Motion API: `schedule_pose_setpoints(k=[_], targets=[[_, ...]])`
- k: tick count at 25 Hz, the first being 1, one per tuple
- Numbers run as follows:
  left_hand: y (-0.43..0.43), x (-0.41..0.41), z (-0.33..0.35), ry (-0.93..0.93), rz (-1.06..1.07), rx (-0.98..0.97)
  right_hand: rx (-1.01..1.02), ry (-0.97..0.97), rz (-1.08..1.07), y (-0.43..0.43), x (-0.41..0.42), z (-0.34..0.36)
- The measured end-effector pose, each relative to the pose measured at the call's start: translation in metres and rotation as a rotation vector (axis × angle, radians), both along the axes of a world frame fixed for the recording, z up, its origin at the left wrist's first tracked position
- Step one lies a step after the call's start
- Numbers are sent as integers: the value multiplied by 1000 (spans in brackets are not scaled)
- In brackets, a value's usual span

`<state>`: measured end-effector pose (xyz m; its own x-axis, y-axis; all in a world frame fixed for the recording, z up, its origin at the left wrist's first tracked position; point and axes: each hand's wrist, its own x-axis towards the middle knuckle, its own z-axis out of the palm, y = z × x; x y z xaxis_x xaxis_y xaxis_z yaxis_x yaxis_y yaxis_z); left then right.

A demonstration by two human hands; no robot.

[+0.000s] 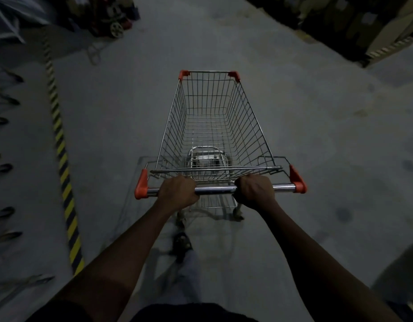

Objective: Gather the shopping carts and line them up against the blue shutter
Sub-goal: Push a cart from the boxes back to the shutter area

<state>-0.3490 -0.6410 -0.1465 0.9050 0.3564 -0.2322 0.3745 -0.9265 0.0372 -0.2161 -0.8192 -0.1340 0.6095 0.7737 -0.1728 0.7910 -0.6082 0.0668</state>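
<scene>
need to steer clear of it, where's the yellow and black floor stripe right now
In the head view the stripe runs along the floor on the left, well left of the cart that both hands grip by its handle.

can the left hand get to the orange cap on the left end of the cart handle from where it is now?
Probably yes. The left hand grips the chrome handle bar of the wire shopping cart, and only bare bar lies between it and the orange plastic end cap. Nothing blocks a slide left.
</scene>
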Motion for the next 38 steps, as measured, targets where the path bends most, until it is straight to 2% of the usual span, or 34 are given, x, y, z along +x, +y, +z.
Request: schedule_pose_setpoints(k=[12, 20, 29, 32, 38], targets=[[210, 134, 0, -30, 92, -41, 56, -31, 72, 222, 152, -13], [343, 240, -8, -18, 189, -21, 110, -63, 201, 364, 272, -15], [509, 358, 7, -5, 343, -63, 120, -68, 376, 564, 414, -14], [564, 382, 8, 17, 415, -91, 84, -74, 440, 627, 445, -15], [702, 421, 4, -35, 478, -69, 147, -107, 524, 780, 497, -27]])
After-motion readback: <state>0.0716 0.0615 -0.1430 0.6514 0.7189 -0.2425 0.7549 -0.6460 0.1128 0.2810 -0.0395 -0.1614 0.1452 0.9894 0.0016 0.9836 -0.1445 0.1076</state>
